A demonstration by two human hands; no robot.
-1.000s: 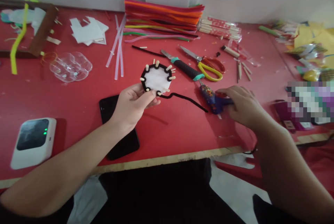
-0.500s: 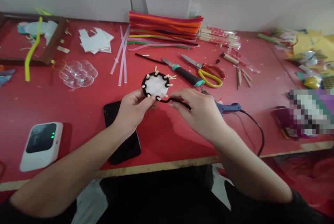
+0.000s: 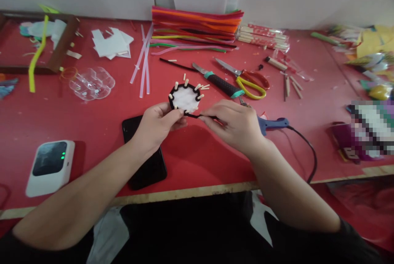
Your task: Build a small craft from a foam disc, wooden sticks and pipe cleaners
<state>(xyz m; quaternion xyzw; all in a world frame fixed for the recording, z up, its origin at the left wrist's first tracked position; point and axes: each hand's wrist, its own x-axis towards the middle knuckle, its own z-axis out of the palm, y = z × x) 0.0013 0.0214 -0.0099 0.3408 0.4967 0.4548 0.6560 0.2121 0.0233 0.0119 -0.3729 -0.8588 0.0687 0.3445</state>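
From where I stand, the red worktop (image 3: 197, 153) takes up most of the view, its pale front edge running just before the person's lap and its back edge meeting the wall. Toward the left of that back edge sits a brown frame (image 3: 64, 44) with a yellow strip across its rim. Near the middle of the back edge lies a bundle of coloured fuzzy stems (image 3: 197, 24).

Nearer the front edge, the left hand (image 3: 156, 127) has its thumb and fingers pinched on the near rim of a white disc. The right hand (image 3: 235, 126) is just beside it, thumb and forefinger gripping a black stem; I can't make out how its other fingers are curled. Beneath the left forearm is a dark phone (image 3: 152, 169), and well to its left a white device (image 3: 51, 167) showing green lights. Behind the right hand, a blue glue gun (image 3: 273, 123) lies partly hidden. Further back are a black-handled knife (image 3: 223, 84) and scissors (image 3: 237, 73).

The white disc (image 3: 185, 99) is held midway between the bundle and the front edge. The black stem (image 3: 193, 116) follows its rim, bending round small pale pegs (image 3: 186, 82).
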